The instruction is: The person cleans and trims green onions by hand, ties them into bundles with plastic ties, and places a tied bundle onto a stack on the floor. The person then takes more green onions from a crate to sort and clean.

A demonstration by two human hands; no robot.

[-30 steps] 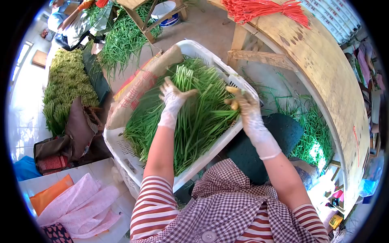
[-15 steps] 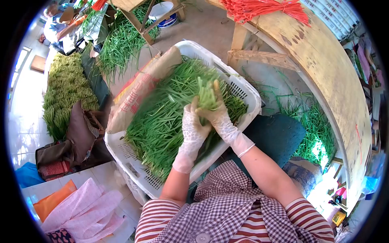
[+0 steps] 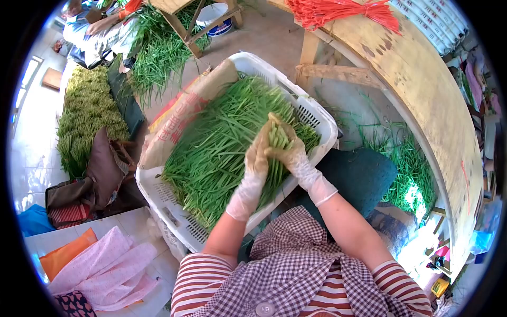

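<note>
A bunch of chives [image 3: 278, 138] is held between my two gloved hands over the right part of a white plastic crate [image 3: 327, 127]. My left hand [image 3: 257, 150] is closed against the bunch's left side. My right hand [image 3: 293, 150] wraps it from the right, its fingers curling over the top. The pale cut ends point up toward me, while the rest of the bunch is hidden. Loose chives [image 3: 222, 142] with long flat green leaves fill the crate below. Along the crate's left wall lies a brown printed sack [image 3: 177, 121].
A curved wooden table [image 3: 422, 90] with red ties [image 3: 343, 13] stands at the right. More chives [image 3: 409, 174] lie beneath it. At the upper left are dense rows of bundles [image 3: 87, 116] and a seated person [image 3: 97, 31]. A white bucket [image 3: 214, 21] stands at the back.
Both hands have turned the bunch and closed more tightly around it, shifting slightly right. The crate stays in place. The seated person at the upper left has shifted.
</note>
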